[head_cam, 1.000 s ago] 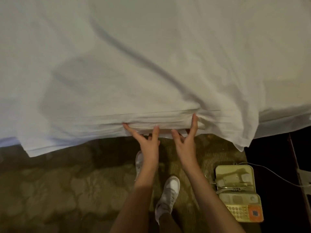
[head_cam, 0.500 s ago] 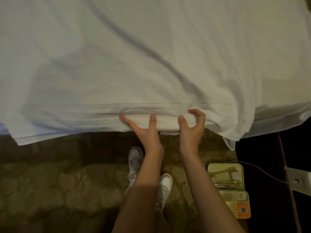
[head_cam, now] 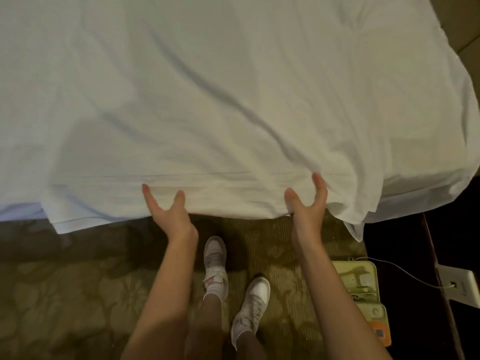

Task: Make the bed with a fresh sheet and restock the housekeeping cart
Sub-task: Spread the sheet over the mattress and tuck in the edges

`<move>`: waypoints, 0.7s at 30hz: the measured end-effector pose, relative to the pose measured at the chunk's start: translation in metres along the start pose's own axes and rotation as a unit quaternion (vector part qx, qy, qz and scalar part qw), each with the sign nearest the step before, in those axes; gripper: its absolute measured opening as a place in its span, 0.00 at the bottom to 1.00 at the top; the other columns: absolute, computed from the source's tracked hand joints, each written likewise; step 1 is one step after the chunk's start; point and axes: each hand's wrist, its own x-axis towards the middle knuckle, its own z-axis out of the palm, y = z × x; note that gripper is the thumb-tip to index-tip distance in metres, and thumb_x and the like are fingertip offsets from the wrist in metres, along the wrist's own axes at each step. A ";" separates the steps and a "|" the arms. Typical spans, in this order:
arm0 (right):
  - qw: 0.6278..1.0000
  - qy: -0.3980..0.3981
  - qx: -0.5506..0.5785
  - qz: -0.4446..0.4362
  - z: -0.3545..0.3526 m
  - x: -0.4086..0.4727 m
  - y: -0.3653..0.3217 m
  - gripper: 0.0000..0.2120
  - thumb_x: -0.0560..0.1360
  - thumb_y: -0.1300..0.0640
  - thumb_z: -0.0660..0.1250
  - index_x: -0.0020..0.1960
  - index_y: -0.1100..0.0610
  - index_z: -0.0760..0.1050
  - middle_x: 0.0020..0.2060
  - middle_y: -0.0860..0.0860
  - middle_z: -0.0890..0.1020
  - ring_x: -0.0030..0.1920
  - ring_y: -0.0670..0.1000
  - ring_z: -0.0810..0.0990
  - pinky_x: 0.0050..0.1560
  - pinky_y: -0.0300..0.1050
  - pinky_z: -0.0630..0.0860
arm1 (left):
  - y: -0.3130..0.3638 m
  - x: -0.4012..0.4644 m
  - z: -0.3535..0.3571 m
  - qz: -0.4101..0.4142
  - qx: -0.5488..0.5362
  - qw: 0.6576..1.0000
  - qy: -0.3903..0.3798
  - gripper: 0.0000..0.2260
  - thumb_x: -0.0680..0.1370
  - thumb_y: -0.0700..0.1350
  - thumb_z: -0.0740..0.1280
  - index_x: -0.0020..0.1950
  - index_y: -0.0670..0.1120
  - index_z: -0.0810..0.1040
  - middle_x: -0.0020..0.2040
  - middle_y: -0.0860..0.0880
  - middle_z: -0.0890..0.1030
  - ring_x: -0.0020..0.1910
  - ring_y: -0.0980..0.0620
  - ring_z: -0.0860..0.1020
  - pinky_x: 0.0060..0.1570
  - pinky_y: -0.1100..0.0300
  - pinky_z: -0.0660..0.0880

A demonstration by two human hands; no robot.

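Two hands, left hand (head_cam: 170, 216) and right hand (head_cam: 307, 209), pinch the sheet (head_cam: 233, 100) hem at the bed's near edge, fingers partly curled; uneven pulling risks dragging it askew.

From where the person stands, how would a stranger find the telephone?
Start at the bed's white sheet and follow its hanging corner down to the patterned carpet. The telephone lies there, beside the right forearm: pale yellow-green, corded, with an orange patch.
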 end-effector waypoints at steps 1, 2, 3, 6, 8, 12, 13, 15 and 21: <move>0.999 0.029 0.018 -0.004 0.000 0.005 0.001 0.25 0.74 0.63 0.69 0.66 0.46 0.68 0.67 0.44 0.69 0.66 0.46 0.69 0.68 0.47 0.69 | 0.003 0.005 -0.004 0.020 0.011 1.000 0.004 0.35 0.75 0.31 0.67 0.75 0.57 0.61 0.73 0.51 0.65 0.68 0.52 0.68 0.68 0.54 0.67; 0.998 0.058 0.035 -0.005 0.000 0.009 -0.001 0.24 0.74 0.63 0.69 0.64 0.44 0.70 0.66 0.45 0.70 0.65 0.47 0.71 0.67 0.49 0.71 | 0.008 0.010 -0.008 0.043 0.020 0.999 0.006 0.35 0.75 0.30 0.66 0.75 0.57 0.60 0.74 0.52 0.64 0.69 0.53 0.67 0.68 0.56 0.67; 0.995 0.083 0.053 -0.007 0.000 0.013 -0.004 0.23 0.73 0.64 0.68 0.62 0.43 0.71 0.65 0.46 0.70 0.64 0.47 0.71 0.66 0.49 0.72 | 0.013 0.016 -0.011 0.063 0.025 0.998 0.003 0.35 0.75 0.30 0.66 0.76 0.56 0.60 0.74 0.52 0.64 0.69 0.53 0.67 0.67 0.58 0.67; 0.991 0.110 0.057 -0.045 -0.006 0.022 -0.027 0.24 0.74 0.67 0.65 0.65 0.47 0.71 0.64 0.45 0.72 0.64 0.46 0.72 0.66 0.46 0.71 | 0.038 0.039 -0.017 0.070 0.040 0.997 -0.019 0.37 0.75 0.29 0.65 0.76 0.56 0.58 0.75 0.50 0.62 0.69 0.51 0.68 0.66 0.56 0.70; 0.995 0.070 0.017 -0.066 -0.006 0.028 -0.047 0.25 0.75 0.69 0.63 0.68 0.52 0.70 0.64 0.45 0.73 0.66 0.47 0.71 0.68 0.46 0.69 | 0.059 0.053 -0.020 0.071 0.080 0.993 -0.043 0.37 0.75 0.29 0.64 0.78 0.54 0.55 0.76 0.49 0.62 0.69 0.49 0.67 0.66 0.52 0.70; 0.993 0.014 -0.101 -0.055 0.002 0.035 -0.087 0.25 0.76 0.66 0.60 0.71 0.52 0.66 0.67 0.51 0.68 0.63 0.48 0.70 0.65 0.43 0.69 | 0.111 0.055 -0.012 0.064 0.144 0.982 -0.105 0.36 0.76 0.31 0.62 0.79 0.51 0.51 0.75 0.46 0.62 0.68 0.45 0.68 0.67 0.47 0.69; 0.991 0.004 -0.121 -0.049 0.004 0.036 -0.098 0.25 0.76 0.65 0.60 0.72 0.53 0.65 0.68 0.53 0.67 0.63 0.49 0.69 0.65 0.43 0.68 | 0.126 0.053 -0.008 0.056 0.148 0.980 -0.119 0.36 0.76 0.32 0.62 0.79 0.51 0.50 0.75 0.45 0.63 0.68 0.44 0.69 0.66 0.46 0.70; 0.987 -0.017 -0.153 -0.041 0.009 0.038 -0.123 0.26 0.76 0.64 0.61 0.74 0.55 0.62 0.70 0.55 0.65 0.67 0.53 0.68 0.68 0.46 0.67 | 0.155 0.051 0.000 0.033 0.152 0.977 -0.147 0.36 0.77 0.34 0.63 0.79 0.52 0.48 0.72 0.44 0.66 0.66 0.41 0.71 0.63 0.46 0.72; 0.983 -0.057 -0.173 -0.033 0.043 0.056 -0.190 0.28 0.76 0.59 0.64 0.74 0.56 0.60 0.73 0.56 0.61 0.70 0.56 0.64 0.68 0.49 0.65 | 0.230 0.067 0.042 -0.004 0.134 0.973 -0.190 0.32 0.80 0.37 0.61 0.79 0.47 0.47 0.74 0.43 0.62 0.63 0.45 0.71 0.63 0.49 0.70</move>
